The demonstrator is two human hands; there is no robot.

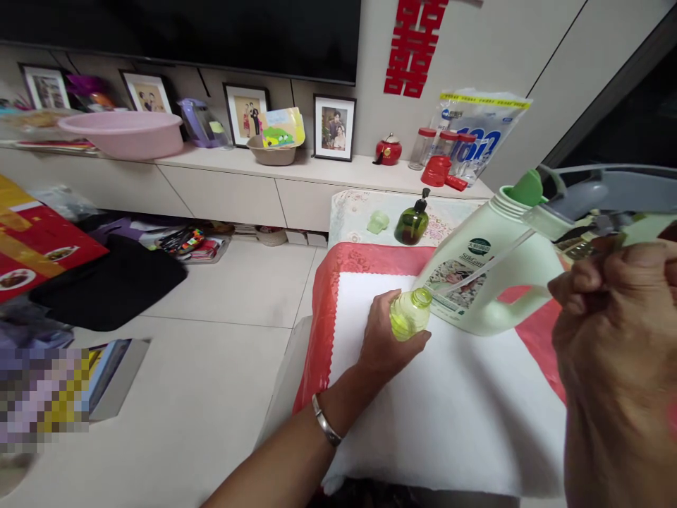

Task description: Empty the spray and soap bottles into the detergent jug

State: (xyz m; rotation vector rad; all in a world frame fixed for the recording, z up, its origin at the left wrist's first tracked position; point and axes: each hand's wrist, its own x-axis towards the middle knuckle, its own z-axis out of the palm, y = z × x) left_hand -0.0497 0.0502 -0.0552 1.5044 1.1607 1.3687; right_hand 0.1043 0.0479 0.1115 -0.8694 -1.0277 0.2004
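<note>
My left hand (388, 339) is wrapped round a small see-through yellow-green bottle (410, 317), uncapped and upright on the white sheet. My right hand (608, 303), raised close to the camera, is closed on a grey spray head (587, 197) with a pale collar. A thin clear tube (491, 261) slants from the collar down towards the bottle's mouth and passes in front of a large pale green jug (465, 261). That jug stands just behind the bottle, with a green spout in its neck. The right fingers are partly blurred.
Behind the bottle are a dark green pump bottle (412, 222) and a small pale green cap-like piece (377, 222). A white sheet (423, 423) lies over the red tablecloth (322, 317). A low cabinet (227, 187) carries framed photos and a pink basin (127, 134).
</note>
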